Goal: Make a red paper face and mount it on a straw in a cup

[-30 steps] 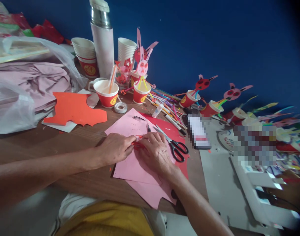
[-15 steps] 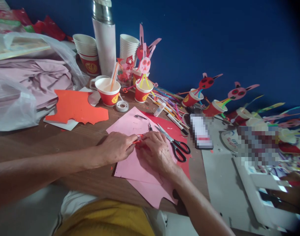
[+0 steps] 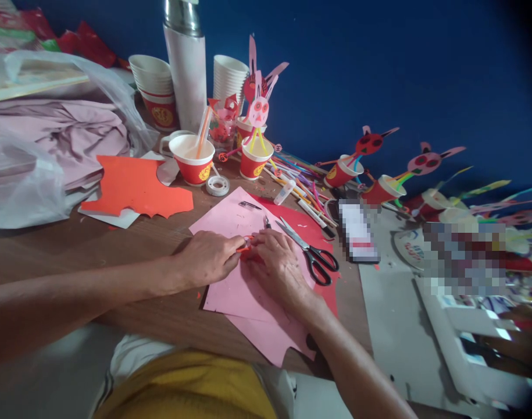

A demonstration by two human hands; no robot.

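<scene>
My left hand is closed, its thumb and forefinger pinching a small orange-red paper piece over the pink paper sheet. From the other side my right hand presses its bent fingers on the same piece. Most of that piece is hidden by the fingers. Black-handled scissors lie partly open just right of my right hand, over a red sheet. A pen rests near the pink sheet's far edge, and a dark, slim tool lies just beyond my right fingertips.
Orange cut paper lies left. Behind stand a cup with straws, a tape roll, a thermos and a rabbit-faced cup. Rightward are coloured sticks, a phone and more decorated cups.
My hands stay nearly in place, fingers on the small orange-red paper piece. The whole view has shifted slightly; the objects on the table have not visibly moved.
</scene>
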